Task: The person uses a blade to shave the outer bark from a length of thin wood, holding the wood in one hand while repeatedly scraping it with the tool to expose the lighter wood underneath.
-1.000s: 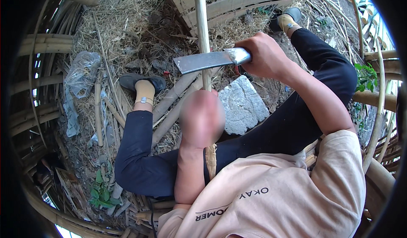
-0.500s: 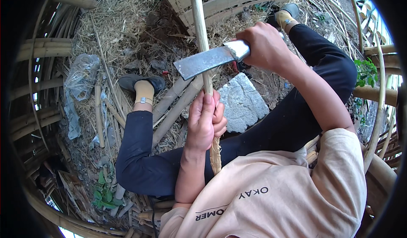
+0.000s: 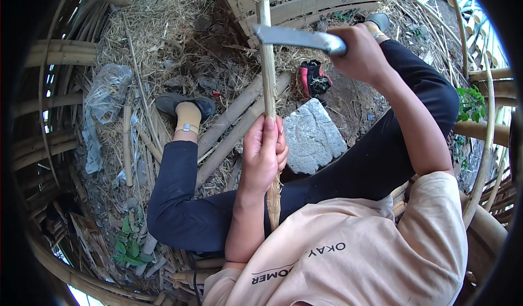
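One wooden stick (image 3: 268,83) in my feed, running out from the beige shirt (image 3: 354,240), left hand (image 3: 264,152) clenched round its lower part; pale stone block (image 3: 313,137) just right of that hand; farther, right hand (image 3: 359,53) gripping a metal blade (image 3: 297,37) across the stick's upper part, contact I can't tell; slatted wooden panel (image 3: 327,0) beyond

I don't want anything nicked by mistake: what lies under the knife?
The stick passes beneath the knife, showing on both sides, with straw-littered ground farther down. The covered strip of stick is hidden; whether they touch, I cannot tell.
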Motion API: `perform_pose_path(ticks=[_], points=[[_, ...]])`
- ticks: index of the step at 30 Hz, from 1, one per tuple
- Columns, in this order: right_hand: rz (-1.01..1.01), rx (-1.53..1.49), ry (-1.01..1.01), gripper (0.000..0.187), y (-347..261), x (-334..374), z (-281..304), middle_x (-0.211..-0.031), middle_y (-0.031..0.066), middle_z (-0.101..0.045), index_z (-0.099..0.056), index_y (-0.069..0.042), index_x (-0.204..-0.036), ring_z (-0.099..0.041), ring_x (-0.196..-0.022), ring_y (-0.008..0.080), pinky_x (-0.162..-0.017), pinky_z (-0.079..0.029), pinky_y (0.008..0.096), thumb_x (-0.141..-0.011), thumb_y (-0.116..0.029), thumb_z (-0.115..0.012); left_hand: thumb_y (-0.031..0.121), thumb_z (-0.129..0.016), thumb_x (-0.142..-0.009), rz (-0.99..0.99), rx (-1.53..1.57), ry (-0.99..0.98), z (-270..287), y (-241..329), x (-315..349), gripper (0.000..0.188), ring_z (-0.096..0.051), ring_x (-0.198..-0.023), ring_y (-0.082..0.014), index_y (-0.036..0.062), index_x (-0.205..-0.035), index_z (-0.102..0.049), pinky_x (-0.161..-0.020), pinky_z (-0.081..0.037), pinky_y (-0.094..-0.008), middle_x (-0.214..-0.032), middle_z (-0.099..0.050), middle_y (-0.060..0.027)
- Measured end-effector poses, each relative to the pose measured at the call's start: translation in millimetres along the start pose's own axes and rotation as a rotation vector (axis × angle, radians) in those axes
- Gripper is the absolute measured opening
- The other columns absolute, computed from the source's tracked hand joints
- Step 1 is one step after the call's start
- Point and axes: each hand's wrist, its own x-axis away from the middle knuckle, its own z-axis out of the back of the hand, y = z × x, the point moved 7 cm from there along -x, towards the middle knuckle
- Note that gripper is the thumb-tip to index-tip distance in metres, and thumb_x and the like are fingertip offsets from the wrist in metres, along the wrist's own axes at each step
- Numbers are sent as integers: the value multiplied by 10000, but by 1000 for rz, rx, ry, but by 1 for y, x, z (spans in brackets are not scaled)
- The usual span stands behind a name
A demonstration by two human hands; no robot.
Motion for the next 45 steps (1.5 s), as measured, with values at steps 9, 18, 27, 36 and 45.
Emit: perform_pose_path(ticks=[9, 18, 27, 36, 45], points=[[43, 69, -294, 174, -20, 12, -35, -694, 168, -665, -705, -67, -771, -668, -710, 366, -685, -537, 457, -604, -111, -687, 317, -360, -1082, -16, 10, -27, -2, -4, -1, 263, -215, -428, 1, 111, -939, -437, -366, -148, -189, -600, -290, 74], [64, 132, -206, 171, -20, 7, -30, -659, 166, -651, -686, -63, -731, -663, -670, 368, -636, -532, 461, -582, -140, -718, 358, -340, -1079, 14, 46, -97, -13, -3, 8, 291, -183, -403, 0, 127, -911, -398, -354, -133, -192, -578, -257, 72], [-11, 224, 74, 274, 18, -13, -10, -732, 152, -686, -749, -112, -910, -681, -714, 349, -670, -551, 441, -647, -191, -741, 355, -343, -1078, -12, 7, -82, -21, 1, 16, 302, -191, -400, 2, 122, -890, -384, -349, -144, -191, -578, -269, 70], [46, 252, 164, 309, 36, -20, 17, -810, 178, -695, -740, -84, -971, -683, -764, 356, -741, -548, 428, -672, -142, -690, 358, -342, -1079, 42, 102, -146, -17, -5, 9, 312, -198, -402, -1, 111, -896, -396, -353, -145, -190, -586, -284, 64], [121, 178, -71, 170, -9, 0, -5, -694, 140, -658, -675, -81, -783, -661, -714, 359, -679, -526, 455, -620, -122, -694, 358, -348, -1078, 81, 233, -204, -8, -6, 4, 303, -177, -403, -5, 109, -916, -405, -353, -132, -198, -582, -258, 71]])
